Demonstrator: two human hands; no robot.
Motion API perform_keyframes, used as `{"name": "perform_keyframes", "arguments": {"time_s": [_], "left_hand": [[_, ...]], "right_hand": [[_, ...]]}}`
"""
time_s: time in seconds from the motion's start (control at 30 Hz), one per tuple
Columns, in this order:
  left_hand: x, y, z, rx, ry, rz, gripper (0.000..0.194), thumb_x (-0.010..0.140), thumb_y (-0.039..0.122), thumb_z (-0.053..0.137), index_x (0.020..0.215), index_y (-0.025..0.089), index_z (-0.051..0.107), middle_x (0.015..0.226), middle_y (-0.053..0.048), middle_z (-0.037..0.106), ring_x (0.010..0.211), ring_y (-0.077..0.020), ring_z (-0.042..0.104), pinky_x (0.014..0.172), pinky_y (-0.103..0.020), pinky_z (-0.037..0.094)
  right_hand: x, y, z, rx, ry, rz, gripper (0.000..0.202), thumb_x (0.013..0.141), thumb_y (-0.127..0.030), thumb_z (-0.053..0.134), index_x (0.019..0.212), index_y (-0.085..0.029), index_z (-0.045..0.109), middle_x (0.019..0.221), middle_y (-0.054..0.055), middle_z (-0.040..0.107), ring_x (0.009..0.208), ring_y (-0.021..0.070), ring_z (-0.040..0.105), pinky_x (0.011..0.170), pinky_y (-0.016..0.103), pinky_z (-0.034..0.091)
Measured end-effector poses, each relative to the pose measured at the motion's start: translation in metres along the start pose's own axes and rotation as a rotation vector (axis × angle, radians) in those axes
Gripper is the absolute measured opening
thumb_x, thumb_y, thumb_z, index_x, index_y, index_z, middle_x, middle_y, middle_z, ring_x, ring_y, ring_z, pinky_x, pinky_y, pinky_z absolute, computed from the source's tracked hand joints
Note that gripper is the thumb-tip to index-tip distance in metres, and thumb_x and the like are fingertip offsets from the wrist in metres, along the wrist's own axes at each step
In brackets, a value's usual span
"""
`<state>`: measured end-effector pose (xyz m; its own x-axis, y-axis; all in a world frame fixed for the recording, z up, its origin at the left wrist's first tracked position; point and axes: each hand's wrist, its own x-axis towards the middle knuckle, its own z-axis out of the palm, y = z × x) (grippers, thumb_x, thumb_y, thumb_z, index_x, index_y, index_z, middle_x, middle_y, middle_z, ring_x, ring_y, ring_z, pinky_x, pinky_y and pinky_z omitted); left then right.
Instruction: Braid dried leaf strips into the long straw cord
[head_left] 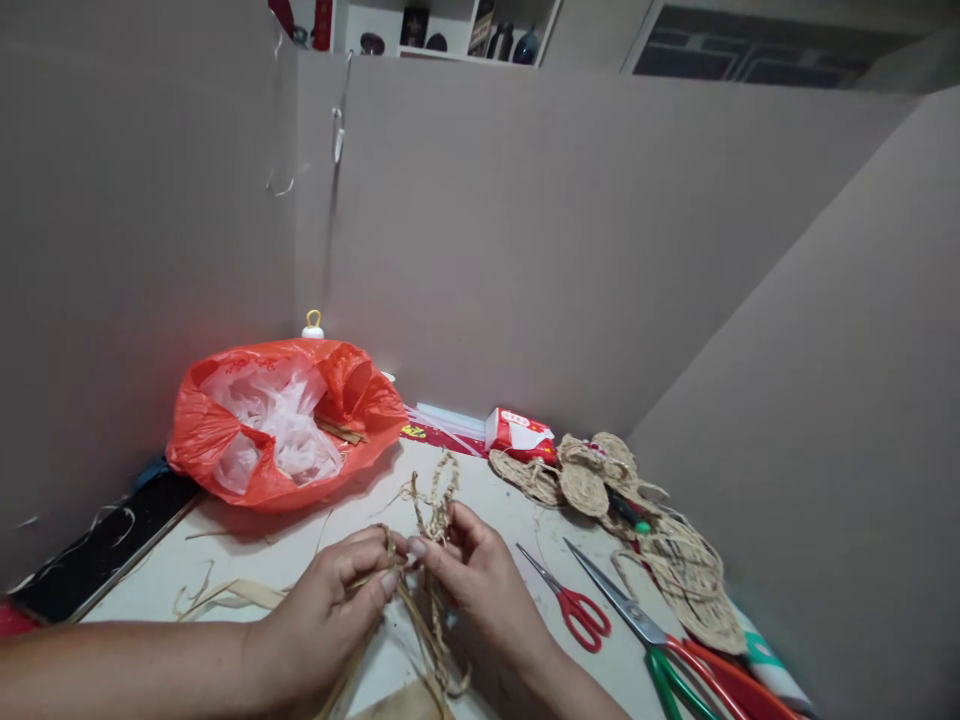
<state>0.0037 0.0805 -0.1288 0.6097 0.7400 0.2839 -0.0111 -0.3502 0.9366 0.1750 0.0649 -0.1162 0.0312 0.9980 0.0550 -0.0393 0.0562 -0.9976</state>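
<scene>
Both hands (330, 590) pinch plant fibre above a pale tabletop (277, 548)

The left forearm comes in almost level from the left edge of view, its hand palm inward, fingers curled, with thumb and forefinger clamped on the fibre strands (409, 603). The right hand (487, 575) slants up from the bottom edge, its thumb and fingers closed on the braided fibre cord (444, 480), whose loop stands up beyond the fingertips while the rest trails down between the wrists. The two sets of fingertips nearly meet.

Grey partition panels (480, 250) wall in the back and both sides. Pale surface shows between the hands and the red plastic bag (379, 400) at back left. Right of the right hand, a narrow strip leads to the red-handled scissors (577, 610), then the large shears (630, 612), points facing away; woven fibre pieces (690, 570) line the right edge, beside a red tissue packet (517, 435)
</scene>
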Motion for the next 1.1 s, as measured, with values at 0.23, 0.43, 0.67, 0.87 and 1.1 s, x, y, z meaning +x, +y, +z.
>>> {"name": "perform_keyframes", "arguments": {"time_s": [0.23, 0.43, 0.67, 0.87, 1.1], "left_hand": [[0.002, -0.005, -0.002, 0.008, -0.027, -0.045, 0.025, 0.089, 0.031, 0.046, 0.082, 0.014, 0.062, 0.083, -0.004, 0.056, 0.081, -0.0151, 0.051, 0.076, -0.026, 0.041], [0.003, -0.003, -0.005, -0.068, -0.029, -0.095, 0.024, 0.087, 0.032, 0.048, 0.078, 0.013, 0.06, 0.077, -0.002, 0.054, 0.075, -0.0131, 0.047, 0.072, -0.025, 0.039], [0.005, 0.001, -0.007, -0.134, 0.028, -0.143, 0.027, 0.088, 0.035, 0.048, 0.076, 0.013, 0.059, 0.077, -0.003, 0.055, 0.074, -0.013, 0.049, 0.071, -0.025, 0.039], [0.007, -0.006, -0.005, -0.265, 0.058, -0.253, 0.034, 0.086, 0.041, 0.052, 0.067, 0.013, 0.053, 0.063, -0.001, 0.054, 0.059, -0.0099, 0.047, 0.06, -0.024, 0.038], [0.013, -0.005, -0.012, -0.323, 0.132, -0.365, 0.035, 0.083, 0.044, 0.054, 0.066, 0.014, 0.05, 0.056, 0.001, 0.052, 0.048, -0.0061, 0.039, 0.049, -0.02, 0.03]], "right_hand": [[-0.008, 0.001, 0.004, 0.002, -0.186, 0.108, 0.021, 0.069, -0.028, 0.073, 0.076, -0.016, 0.058, 0.057, -0.006, 0.047, 0.051, 0.0082, 0.039, 0.049, 0.021, 0.032], [-0.006, 0.0, -0.004, -0.408, -0.164, -0.172, 0.003, 0.077, -0.017, 0.06, 0.075, -0.016, 0.062, 0.069, -0.001, 0.055, 0.064, 0.0122, 0.049, 0.061, 0.024, 0.038], [-0.004, -0.006, -0.016, -0.682, -0.227, -0.385, 0.017, 0.084, -0.014, 0.051, 0.081, -0.02, 0.066, 0.073, 0.003, 0.057, 0.069, 0.0148, 0.054, 0.062, 0.025, 0.041], [-0.014, 0.002, -0.006, -1.044, -0.24, -0.498, 0.019, 0.091, -0.023, 0.044, 0.088, -0.019, 0.063, 0.079, 0.006, 0.055, 0.067, 0.0154, 0.05, 0.059, 0.026, 0.037], [-0.014, -0.001, -0.007, -1.18, -0.278, -0.457, 0.017, 0.088, -0.018, 0.049, 0.077, -0.02, 0.062, 0.082, 0.004, 0.058, 0.072, 0.0154, 0.053, 0.06, 0.024, 0.036]]}}
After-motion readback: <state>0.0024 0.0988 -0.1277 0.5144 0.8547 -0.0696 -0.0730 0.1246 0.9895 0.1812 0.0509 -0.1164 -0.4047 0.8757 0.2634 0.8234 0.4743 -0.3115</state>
